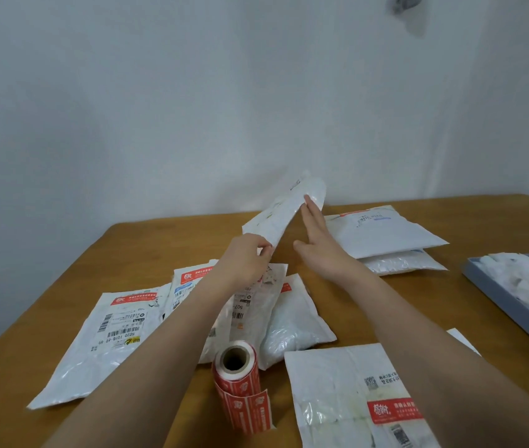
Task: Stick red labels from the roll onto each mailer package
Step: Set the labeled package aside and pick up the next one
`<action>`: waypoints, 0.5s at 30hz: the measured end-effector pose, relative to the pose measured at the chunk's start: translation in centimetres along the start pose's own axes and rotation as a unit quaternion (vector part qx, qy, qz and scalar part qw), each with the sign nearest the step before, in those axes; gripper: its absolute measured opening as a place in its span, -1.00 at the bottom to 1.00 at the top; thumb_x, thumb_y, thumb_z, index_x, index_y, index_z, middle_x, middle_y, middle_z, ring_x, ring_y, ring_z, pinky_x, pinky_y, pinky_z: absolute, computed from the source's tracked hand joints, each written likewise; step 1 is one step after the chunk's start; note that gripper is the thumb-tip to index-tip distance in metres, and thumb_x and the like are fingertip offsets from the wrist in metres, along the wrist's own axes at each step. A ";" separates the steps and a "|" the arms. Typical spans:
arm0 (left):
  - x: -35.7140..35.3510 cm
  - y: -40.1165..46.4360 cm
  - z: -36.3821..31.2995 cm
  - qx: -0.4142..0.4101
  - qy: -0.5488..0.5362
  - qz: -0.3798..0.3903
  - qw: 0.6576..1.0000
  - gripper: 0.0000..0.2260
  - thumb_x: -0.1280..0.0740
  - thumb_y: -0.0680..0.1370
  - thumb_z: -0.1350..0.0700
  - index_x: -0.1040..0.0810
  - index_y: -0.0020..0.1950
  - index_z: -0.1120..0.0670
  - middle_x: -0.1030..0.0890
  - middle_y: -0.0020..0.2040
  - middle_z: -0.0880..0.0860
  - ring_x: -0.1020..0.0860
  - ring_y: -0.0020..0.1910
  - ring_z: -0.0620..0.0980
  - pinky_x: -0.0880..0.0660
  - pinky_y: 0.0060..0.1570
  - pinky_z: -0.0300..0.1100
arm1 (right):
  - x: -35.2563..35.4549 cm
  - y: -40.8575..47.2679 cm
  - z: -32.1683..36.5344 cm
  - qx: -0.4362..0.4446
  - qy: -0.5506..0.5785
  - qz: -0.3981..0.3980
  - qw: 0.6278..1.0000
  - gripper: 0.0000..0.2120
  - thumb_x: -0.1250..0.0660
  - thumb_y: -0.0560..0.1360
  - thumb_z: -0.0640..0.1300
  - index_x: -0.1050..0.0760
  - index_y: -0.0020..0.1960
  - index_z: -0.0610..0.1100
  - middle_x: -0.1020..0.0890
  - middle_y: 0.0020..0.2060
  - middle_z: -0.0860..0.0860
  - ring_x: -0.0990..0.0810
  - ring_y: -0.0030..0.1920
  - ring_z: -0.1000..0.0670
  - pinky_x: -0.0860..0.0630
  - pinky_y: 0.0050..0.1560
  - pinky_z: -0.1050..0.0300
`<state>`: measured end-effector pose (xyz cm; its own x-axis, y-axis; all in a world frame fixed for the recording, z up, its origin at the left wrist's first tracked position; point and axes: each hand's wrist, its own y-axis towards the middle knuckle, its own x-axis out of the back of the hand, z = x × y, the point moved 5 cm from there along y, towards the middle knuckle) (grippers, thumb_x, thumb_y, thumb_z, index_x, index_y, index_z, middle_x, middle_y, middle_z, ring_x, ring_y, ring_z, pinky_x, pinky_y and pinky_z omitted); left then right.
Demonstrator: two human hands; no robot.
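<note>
**Lifted mailer could slip or land among the finished ones**

The biggest risk is your hold on the raised mailer point(284, 211). Your left hand point(245, 257) pinches only its near corner, while your right hand point(316, 240) lies flat against its underside, fingers straight and gripping nothing. Held by 1 corner, the glossy bag could sag, twist or slide off towards the far side of the table point(62, 286).

Next, you could lose track of which packages are done. The spread of mailers point(192, 312) under your left forearm already shows red labels, and so does the near mailer point(360, 399) by your right forearm. The stack of 2 mailers point(386, 240) at the far right shows only a sliver of red at its top edge, so I cannot tell whether it is labelled. Set the raised one apart.

A smaller worry is the label roll point(237, 370), standing on end between your forearms with its red strip trailing towards you. A forearm drawn back could knock it over.

The raised mailer is white, shiny and crinkled, tilted steeply up towards the wall, with faint print on its upper face and no red label visible.
</note>
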<state>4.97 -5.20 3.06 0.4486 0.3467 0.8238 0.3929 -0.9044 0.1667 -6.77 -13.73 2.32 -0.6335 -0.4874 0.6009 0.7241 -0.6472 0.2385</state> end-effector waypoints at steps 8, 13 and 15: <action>0.9 -0.4 -2.3 -0.022 -0.041 -0.019 0.999 -0.72 -0.12 0.67 0.01 -0.52 0.23 0.10 -0.53 0.06 0.00 -0.48 0.07 0.00 -0.35 -0.01 -0.21 | 4.0 -1.3 3.4 0.063 0.086 -0.103 0.989 -0.22 -0.16 0.56 -0.34 0.24 0.57 -0.01 0.26 0.51 0.30 0.24 0.49 0.29 -0.04 0.28 0.58; 0.9 -1.2 -3.3 0.124 -0.357 0.003 0.926 -0.65 -0.14 0.65 -0.03 -0.46 0.30 0.15 -0.51 0.12 0.07 -0.58 0.10 0.13 -0.51 0.20 -0.03 | 5.7 -3.0 4.3 0.093 0.118 -0.140 0.979 -0.18 -0.16 0.52 -0.41 0.16 0.58 0.07 0.16 0.49 0.39 0.16 0.45 0.40 -0.06 0.20 0.66; 0.5 -1.8 -3.8 0.195 -0.552 0.035 0.810 -0.64 -0.16 0.62 0.01 -0.42 0.30 0.22 -0.49 0.20 0.20 -0.58 0.13 0.24 -0.54 0.17 0.02 | 6.4 -3.8 4.4 0.103 0.145 -0.153 0.972 -0.17 -0.15 0.48 -0.45 0.08 0.57 0.09 0.06 0.49 0.41 0.10 0.46 0.39 -0.08 0.38 0.42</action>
<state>1.45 -4.34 5.20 0.8404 0.5042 -0.1989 0.4627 -0.8585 -0.2211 -12.39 -11.88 8.61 -0.8560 -0.4550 0.2452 0.5107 -0.6711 0.5375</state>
